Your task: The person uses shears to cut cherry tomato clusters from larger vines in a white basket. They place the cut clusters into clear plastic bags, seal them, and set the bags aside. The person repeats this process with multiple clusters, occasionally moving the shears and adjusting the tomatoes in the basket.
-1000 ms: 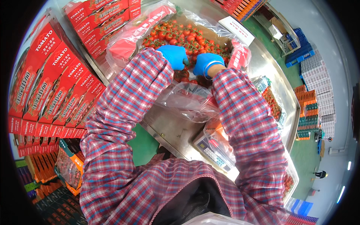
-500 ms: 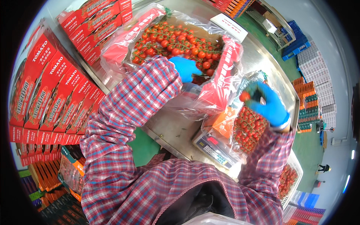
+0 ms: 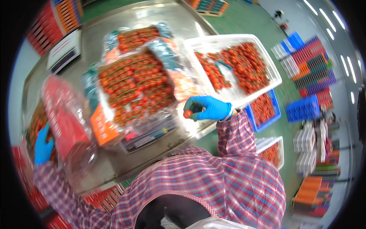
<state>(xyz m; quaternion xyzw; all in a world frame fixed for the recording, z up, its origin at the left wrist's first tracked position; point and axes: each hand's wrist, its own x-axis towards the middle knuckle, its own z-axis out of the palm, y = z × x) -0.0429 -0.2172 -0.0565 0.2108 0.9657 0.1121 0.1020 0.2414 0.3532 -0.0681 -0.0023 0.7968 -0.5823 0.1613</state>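
I had the right hand point(image 3: 211, 108) just beside the near-left corner of the white crate point(image 3: 233, 91), its grip curled nearly closed, with one loose red tomato point(image 3: 187, 114) pinched at the fingertips. Whether the glove touched the crate, I couldn't tell. The left hand point(image 3: 44, 147) was well left of the crate, at the red box point(image 3: 66, 122) in its clear film, over the tomatoes inside; blur kept me from telling how far its grip was open or whether it had hold of anything. The packed box point(image 3: 102, 128), with tomatoes in rows, sat left of the crate on the metal desk point(image 3: 164, 15), between my two hands. I took the step in hand to be sorting out a loose tomato. To my mind, the next move called for a light pinch and a path clear of the crate's rim.
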